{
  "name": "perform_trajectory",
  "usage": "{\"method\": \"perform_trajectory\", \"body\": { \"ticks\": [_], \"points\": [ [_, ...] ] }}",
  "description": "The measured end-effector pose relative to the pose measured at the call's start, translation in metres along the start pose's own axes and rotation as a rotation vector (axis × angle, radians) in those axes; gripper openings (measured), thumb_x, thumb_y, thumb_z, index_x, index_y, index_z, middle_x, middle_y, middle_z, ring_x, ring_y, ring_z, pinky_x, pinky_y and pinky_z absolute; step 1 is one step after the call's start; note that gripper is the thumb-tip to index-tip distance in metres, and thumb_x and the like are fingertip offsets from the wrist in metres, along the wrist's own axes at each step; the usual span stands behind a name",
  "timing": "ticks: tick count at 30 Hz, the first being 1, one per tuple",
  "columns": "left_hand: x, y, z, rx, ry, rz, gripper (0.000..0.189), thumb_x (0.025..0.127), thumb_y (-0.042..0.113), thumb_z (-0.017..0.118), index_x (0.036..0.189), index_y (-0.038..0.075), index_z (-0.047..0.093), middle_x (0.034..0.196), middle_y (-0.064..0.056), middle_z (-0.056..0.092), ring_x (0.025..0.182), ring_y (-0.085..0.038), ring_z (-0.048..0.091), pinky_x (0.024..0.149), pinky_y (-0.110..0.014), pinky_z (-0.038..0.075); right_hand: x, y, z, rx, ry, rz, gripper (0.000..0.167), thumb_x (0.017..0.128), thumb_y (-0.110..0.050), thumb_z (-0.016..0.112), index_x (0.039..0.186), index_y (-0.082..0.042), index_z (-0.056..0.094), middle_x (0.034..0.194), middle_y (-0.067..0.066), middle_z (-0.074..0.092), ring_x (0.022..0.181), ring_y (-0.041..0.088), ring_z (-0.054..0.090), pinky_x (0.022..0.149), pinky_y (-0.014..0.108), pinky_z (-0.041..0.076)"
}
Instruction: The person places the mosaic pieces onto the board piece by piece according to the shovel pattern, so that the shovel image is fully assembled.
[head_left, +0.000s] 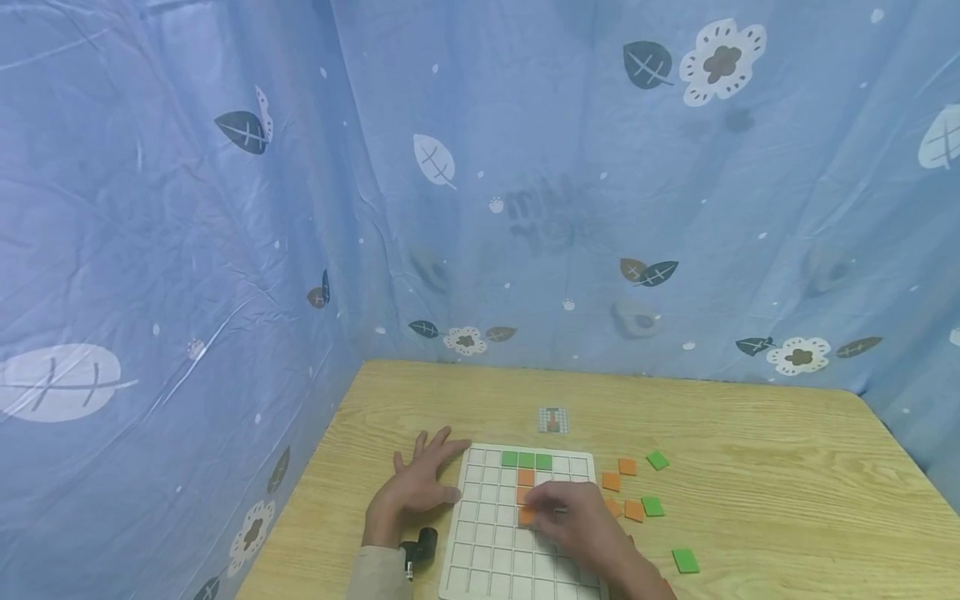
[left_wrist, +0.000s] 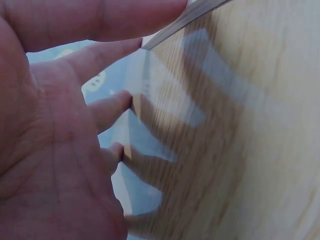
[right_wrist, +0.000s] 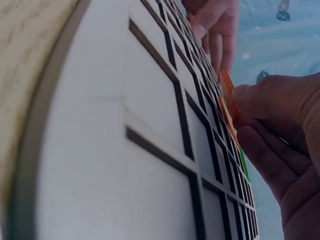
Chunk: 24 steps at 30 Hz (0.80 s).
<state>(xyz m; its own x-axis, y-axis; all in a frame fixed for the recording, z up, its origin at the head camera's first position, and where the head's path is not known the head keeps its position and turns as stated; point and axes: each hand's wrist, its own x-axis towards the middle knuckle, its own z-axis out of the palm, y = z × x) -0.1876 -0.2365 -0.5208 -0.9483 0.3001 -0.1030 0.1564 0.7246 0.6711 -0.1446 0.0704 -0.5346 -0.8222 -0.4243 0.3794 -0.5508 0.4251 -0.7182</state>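
A white grid board [head_left: 480, 533] lies on the wooden table. Three green tiles [head_left: 527, 460] fill squares in its top row, with orange tiles [head_left: 526, 477] in a column below the middle one. My right hand [head_left: 573, 521] is over the board and pinches an orange tile [right_wrist: 226, 82] between thumb and fingers, tilted up from the grid in the right wrist view. My left hand [head_left: 420, 483] rests at the board's left edge with fingers spread and straight. Its thumb and index finger lie along that edge, and the other fingertips touch the table in the left wrist view.
Right of the board lie several loose orange tiles [head_left: 627, 467] and green tiles [head_left: 686, 561]. A small pattern card [head_left: 553, 420] is behind the board. A black object [head_left: 427, 543] sits beside the left wrist. Blue patterned curtain [head_left: 525, 208] hangs behind the table and on its left.
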Motion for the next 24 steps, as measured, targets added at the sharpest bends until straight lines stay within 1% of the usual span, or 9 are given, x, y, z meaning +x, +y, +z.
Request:
{"method": "perform_trajectory", "body": {
  "ticks": [2, 7, 12, 15, 20, 24],
  "points": [
    [0.0, 0.0, 0.0, 0.0, 0.002, -0.001, 0.083, 0.084, 0.014, 0.084, 0.161, 0.022, 0.055, 0.181, -0.021, 0.023, 0.166, -0.061, -0.001, 0.116, -0.093, -0.013, 0.0, 0.0, 0.001, -0.026, 0.006, -0.026, 0.027, 0.082, 0.003, 0.088, 0.101, -0.017, 0.084, 0.102, -0.008, 0.084, 0.096, 0.003, 0.077, 0.083, 0.028, 0.067],
    [0.001, -0.001, 0.001, 0.006, 0.004, -0.005, 0.083, 0.084, 0.013, 0.085, 0.161, 0.022, 0.055, 0.181, -0.021, 0.024, 0.166, -0.061, 0.0, 0.116, -0.093, -0.012, -0.001, -0.001, 0.004, -0.09, -0.002, -0.051, 0.029, 0.082, 0.002, 0.089, 0.1, -0.02, 0.083, 0.101, -0.01, 0.083, 0.096, 0.002, 0.075, 0.083, 0.028, 0.065],
    [0.001, 0.0, 0.0, 0.008, 0.0, -0.007, 0.083, 0.084, 0.014, 0.084, 0.161, 0.021, 0.055, 0.181, -0.021, 0.023, 0.166, -0.061, 0.0, 0.116, -0.093, -0.012, -0.002, -0.003, 0.007, -0.107, 0.004, -0.03, 0.029, 0.082, 0.001, 0.089, 0.101, -0.019, 0.083, 0.101, -0.01, 0.083, 0.095, 0.002, 0.073, 0.083, 0.027, 0.064],
    [0.001, 0.001, -0.001, 0.004, 0.0, -0.007, 0.083, 0.084, 0.014, 0.085, 0.161, 0.02, 0.055, 0.181, -0.022, 0.023, 0.166, -0.061, 0.0, 0.116, -0.093, -0.012, -0.002, -0.004, 0.008, -0.115, 0.021, -0.026, 0.029, 0.08, 0.002, 0.09, 0.099, -0.019, 0.083, 0.1, -0.009, 0.082, 0.093, 0.001, 0.072, 0.082, 0.026, 0.064],
    [0.001, 0.003, -0.001, 0.004, 0.004, -0.011, 0.083, 0.083, 0.014, 0.085, 0.16, 0.02, 0.055, 0.181, -0.022, 0.024, 0.166, -0.061, 0.001, 0.116, -0.093, -0.012, -0.002, -0.002, 0.009, -0.147, 0.057, -0.055, 0.031, 0.078, 0.004, 0.09, 0.097, -0.019, 0.082, 0.099, -0.01, 0.082, 0.094, 0.002, 0.074, 0.083, 0.029, 0.065],
    [0.001, 0.003, 0.0, 0.005, 0.006, -0.02, 0.083, 0.083, 0.014, 0.086, 0.16, 0.02, 0.056, 0.181, -0.022, 0.024, 0.166, -0.06, 0.001, 0.117, -0.093, -0.012, -0.001, -0.001, 0.011, -0.15, 0.073, -0.081, 0.032, 0.076, 0.005, 0.091, 0.097, -0.018, 0.082, 0.098, -0.01, 0.082, 0.094, 0.003, 0.074, 0.083, 0.028, 0.065]
  ]
}}
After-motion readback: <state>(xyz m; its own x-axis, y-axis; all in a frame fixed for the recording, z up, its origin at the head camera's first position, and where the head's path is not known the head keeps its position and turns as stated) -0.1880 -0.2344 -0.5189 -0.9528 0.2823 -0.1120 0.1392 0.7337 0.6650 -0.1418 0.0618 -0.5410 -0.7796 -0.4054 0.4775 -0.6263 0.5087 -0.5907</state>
